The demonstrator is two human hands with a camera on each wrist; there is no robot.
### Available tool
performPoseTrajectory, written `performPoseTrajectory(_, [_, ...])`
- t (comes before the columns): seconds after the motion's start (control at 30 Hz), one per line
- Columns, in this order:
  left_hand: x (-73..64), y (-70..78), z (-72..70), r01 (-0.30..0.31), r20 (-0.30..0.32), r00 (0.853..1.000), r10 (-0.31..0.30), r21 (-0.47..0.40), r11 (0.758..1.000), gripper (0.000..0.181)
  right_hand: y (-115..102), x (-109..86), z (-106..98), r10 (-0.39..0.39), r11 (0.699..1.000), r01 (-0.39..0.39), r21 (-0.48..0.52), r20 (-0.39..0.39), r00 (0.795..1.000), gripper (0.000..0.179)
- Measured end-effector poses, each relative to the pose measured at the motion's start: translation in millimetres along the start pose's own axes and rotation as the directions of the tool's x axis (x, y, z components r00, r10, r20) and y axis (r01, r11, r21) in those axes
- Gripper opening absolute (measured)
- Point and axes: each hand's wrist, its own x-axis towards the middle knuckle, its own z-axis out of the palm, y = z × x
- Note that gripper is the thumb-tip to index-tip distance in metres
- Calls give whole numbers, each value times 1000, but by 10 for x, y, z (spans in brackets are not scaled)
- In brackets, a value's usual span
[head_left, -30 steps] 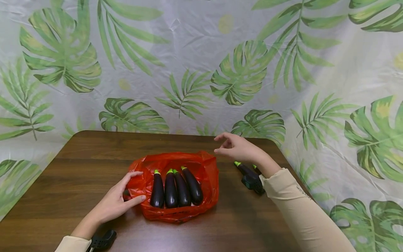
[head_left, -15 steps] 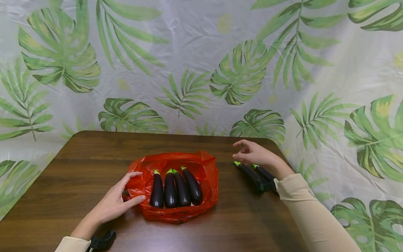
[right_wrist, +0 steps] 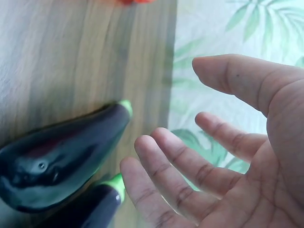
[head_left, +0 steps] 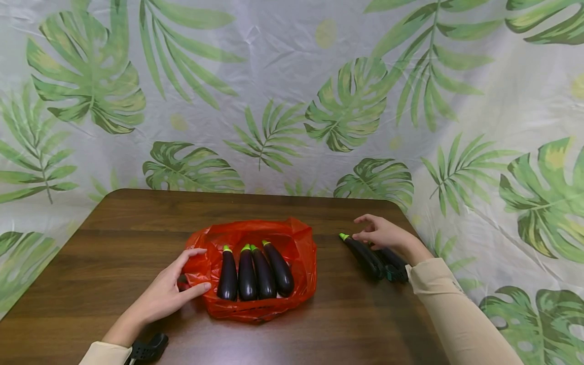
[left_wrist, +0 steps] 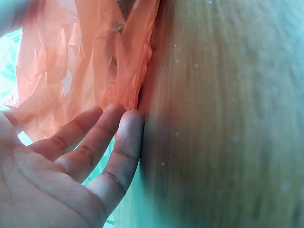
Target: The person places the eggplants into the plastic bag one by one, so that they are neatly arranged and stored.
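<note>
A red plastic bag (head_left: 305,253) lies spread wide at mid table, with several dark eggplants (head_left: 247,276) side by side in it, their green stem ends pointing away. At its left side is my left hand (head_left: 166,291), thumb and fingers apart; in the left wrist view its fingertips (left_wrist: 129,126) are right at the thin plastic. Over on the right, two more eggplants (head_left: 362,256) lie on the table. My right hand (head_left: 383,234) hovers over their stem ends, fingers loosely bent and holding nothing. The right wrist view shows one eggplant (right_wrist: 66,152) whole and part of the other.
The brown wooden table (head_left: 150,218) has rounded far corners. Behind it and along the right hangs a leaf-print curtain (head_left: 283,91). A black wrist device (head_left: 150,349) is strapped at the left cuff.
My right hand has moved right and slightly down, from beside the bag to above the two eggplants on the right. My left hand and the bag stay where they were.
</note>
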Motion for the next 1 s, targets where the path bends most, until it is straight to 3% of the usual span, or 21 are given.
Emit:
performPoseTrajectory(0.6, [-1, -11, -6, 6, 5, 1000, -6, 5, 1000, 72, 319, 19, 11, 60, 997, -61, -49, -5, 998, 70])
performPoseTrajectory(1.0, [1, -1, -10, -1, 4, 1000, 1, 19, 1000, 72, 353, 20, 81, 68, 997, -67, -28, 24, 997, 68])
